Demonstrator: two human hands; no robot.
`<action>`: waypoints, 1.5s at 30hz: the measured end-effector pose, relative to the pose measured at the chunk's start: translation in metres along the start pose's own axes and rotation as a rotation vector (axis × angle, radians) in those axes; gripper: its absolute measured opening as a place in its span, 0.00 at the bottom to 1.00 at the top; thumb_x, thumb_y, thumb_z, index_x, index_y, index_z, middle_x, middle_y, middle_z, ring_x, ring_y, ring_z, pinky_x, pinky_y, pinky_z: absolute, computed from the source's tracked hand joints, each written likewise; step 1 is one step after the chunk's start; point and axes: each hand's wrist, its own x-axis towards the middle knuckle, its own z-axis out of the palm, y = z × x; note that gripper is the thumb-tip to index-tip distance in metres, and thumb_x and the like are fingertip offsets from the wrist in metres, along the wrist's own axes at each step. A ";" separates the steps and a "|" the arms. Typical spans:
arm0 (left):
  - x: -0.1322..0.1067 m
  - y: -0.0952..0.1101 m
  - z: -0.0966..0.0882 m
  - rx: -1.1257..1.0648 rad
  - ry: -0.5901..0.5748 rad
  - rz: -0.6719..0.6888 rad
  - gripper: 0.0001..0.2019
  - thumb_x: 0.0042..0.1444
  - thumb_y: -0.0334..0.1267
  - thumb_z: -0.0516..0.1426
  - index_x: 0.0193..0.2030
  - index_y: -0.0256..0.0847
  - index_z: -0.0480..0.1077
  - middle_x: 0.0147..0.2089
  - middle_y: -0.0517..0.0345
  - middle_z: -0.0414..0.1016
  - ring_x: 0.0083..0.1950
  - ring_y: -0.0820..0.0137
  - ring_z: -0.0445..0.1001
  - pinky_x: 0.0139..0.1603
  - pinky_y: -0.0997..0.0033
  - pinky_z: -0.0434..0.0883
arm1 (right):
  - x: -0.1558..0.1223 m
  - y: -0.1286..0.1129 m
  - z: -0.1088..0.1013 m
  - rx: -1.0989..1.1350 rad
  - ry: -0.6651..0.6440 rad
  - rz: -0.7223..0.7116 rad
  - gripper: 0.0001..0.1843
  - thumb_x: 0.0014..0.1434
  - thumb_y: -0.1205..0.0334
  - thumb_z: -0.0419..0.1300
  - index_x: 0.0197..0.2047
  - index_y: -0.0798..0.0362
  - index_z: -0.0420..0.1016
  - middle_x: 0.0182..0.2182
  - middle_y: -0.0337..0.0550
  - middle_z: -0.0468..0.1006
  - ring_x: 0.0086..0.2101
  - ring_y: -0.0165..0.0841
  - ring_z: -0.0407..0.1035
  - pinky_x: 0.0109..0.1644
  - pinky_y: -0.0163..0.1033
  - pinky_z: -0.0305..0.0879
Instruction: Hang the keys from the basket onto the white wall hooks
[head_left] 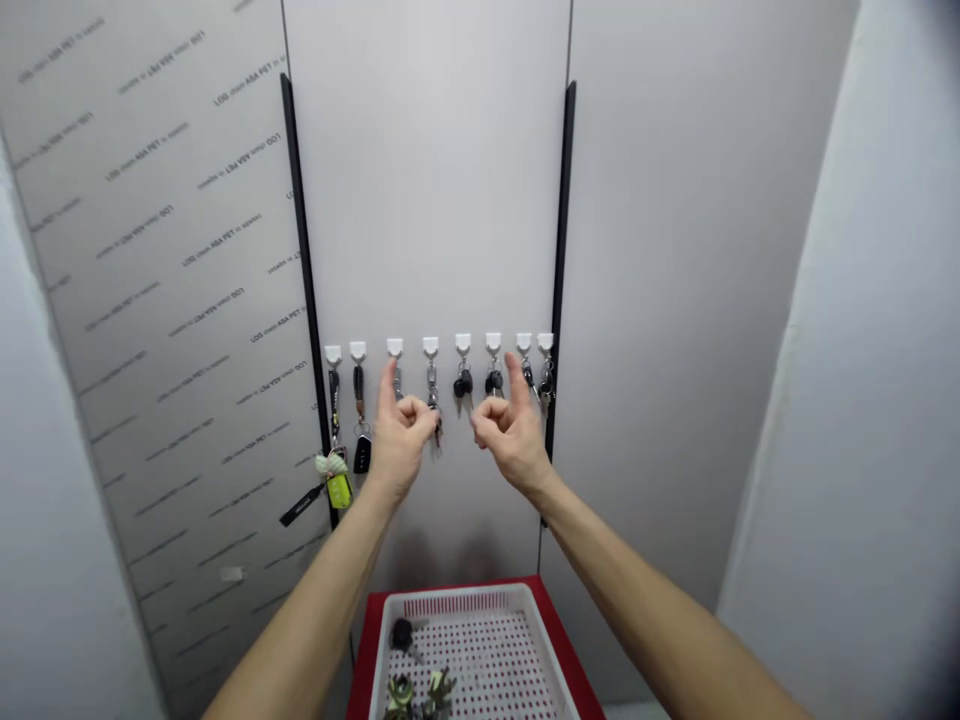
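Observation:
My left hand point(397, 445) is raised before the wall panel, its index finger pointing up near a white hook point(395, 347). My right hand point(517, 440) mirrors it, its index finger upright between two hooks. On both hands the other fingers are curled in towards the thumb, and I see nothing held. Several white hooks run in a row across the panel, with keys hanging from them. Behind my left thumb hangs a bunch of keys point(433, 385), partly covered. Black-headed keys point(463, 383) show between my hands, and a black car key fob point(362, 454) hangs left of my left hand.
Below my hands, a white perforated basket point(551, 675) rests on a red surface point(574, 665). In it lie a black-headed key point(403, 634) and brassy metal pieces point(439, 690). A yellow-green key tag point(339, 490) hangs far left. Black vertical strips point(562, 220) flank the panel.

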 end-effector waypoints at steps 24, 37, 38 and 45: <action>0.039 -0.090 -0.087 0.941 0.560 -0.191 0.31 0.35 0.43 0.54 0.48 0.37 0.49 0.45 0.44 0.59 0.47 0.60 0.57 0.42 0.61 0.57 | 0.051 0.077 0.083 -0.575 -0.040 0.164 0.17 0.41 0.60 0.52 0.37 0.56 0.64 0.29 0.44 0.69 0.28 0.29 0.63 0.34 0.34 0.57; 0.087 -0.056 -0.105 0.816 0.423 -0.124 0.10 0.42 0.41 0.46 0.30 0.39 0.60 0.26 0.56 0.67 0.28 0.70 0.66 0.26 0.74 0.61 | 0.091 0.069 0.091 -0.552 0.158 0.071 0.12 0.49 0.60 0.41 0.27 0.55 0.62 0.22 0.38 0.66 0.24 0.26 0.59 0.28 0.29 0.53; 0.096 -0.046 -0.105 0.777 0.448 -0.097 0.11 0.42 0.42 0.46 0.30 0.39 0.60 0.25 0.57 0.67 0.26 0.71 0.66 0.25 0.75 0.61 | 0.099 0.063 0.090 -0.534 0.151 0.024 0.12 0.49 0.60 0.41 0.26 0.55 0.62 0.22 0.38 0.66 0.25 0.25 0.59 0.28 0.28 0.53; 0.111 -0.004 -0.076 0.605 0.116 -0.005 0.09 0.40 0.39 0.50 0.28 0.36 0.61 0.17 0.65 0.60 0.17 0.79 0.59 0.19 0.79 0.58 | 0.121 0.024 0.092 -0.530 -0.208 -0.097 0.09 0.47 0.63 0.44 0.23 0.56 0.63 0.18 0.35 0.64 0.21 0.23 0.57 0.26 0.27 0.52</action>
